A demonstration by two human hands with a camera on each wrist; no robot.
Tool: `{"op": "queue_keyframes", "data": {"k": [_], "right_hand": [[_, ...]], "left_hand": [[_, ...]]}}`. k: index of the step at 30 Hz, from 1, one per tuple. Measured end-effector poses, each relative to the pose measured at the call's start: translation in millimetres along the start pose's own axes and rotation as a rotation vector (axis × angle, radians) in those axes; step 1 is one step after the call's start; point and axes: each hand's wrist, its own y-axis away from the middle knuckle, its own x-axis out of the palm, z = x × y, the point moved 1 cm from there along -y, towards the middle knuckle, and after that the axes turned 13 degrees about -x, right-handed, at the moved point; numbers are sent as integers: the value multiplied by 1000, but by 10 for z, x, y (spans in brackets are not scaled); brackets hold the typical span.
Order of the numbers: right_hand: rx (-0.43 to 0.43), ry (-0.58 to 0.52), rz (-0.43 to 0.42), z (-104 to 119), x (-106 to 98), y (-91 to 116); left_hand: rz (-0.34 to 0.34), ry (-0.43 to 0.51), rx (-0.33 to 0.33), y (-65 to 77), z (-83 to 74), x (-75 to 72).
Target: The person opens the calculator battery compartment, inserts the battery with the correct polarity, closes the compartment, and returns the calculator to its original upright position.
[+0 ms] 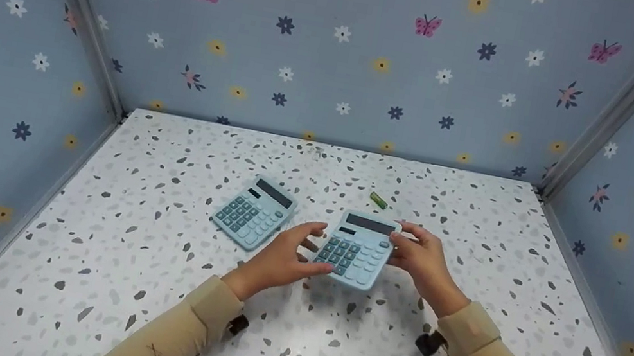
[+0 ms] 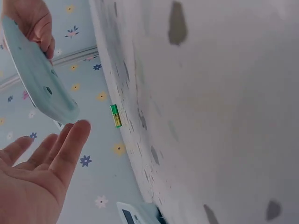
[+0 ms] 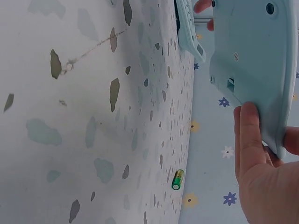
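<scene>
A light blue calculator (image 1: 357, 250) is held up off the table, its keys and dark display facing the head camera. My right hand (image 1: 426, 262) grips its upper right side, thumb on the front and fingers behind. The left hand (image 1: 283, 257) is at the lower left side, fingers spread and relaxed; in the left wrist view its fingertips (image 2: 82, 127) come close to the calculator's edge, and whether they touch I cannot tell. In the right wrist view the calculator's back (image 3: 252, 56) shows round feet and a small square hole.
A second light blue calculator (image 1: 256, 213) lies face up on the speckled white table (image 1: 160, 176), left of the held one. Beyond the held calculator lies a small green battery (image 1: 378, 200). Flowered blue panels (image 1: 337, 64) stand at the back and both sides.
</scene>
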Motion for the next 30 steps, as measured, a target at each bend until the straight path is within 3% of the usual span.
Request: {"op": "queue_keyframes", "data": {"k": [4, 9, 23, 30], "right_hand": [[3, 5, -1, 6, -5, -5], [-26, -2, 0, -1, -8, -6], [-43, 2, 24, -29, -29, -29], [-9, 4, 9, -53, -50, -69]], "left_hand": [[48, 125, -121, -26, 14, 7], [79, 171, -195, -46, 26, 24], [126, 220, -183, -90, 6, 99], [122, 224, -191, -115, 1, 135]]}}
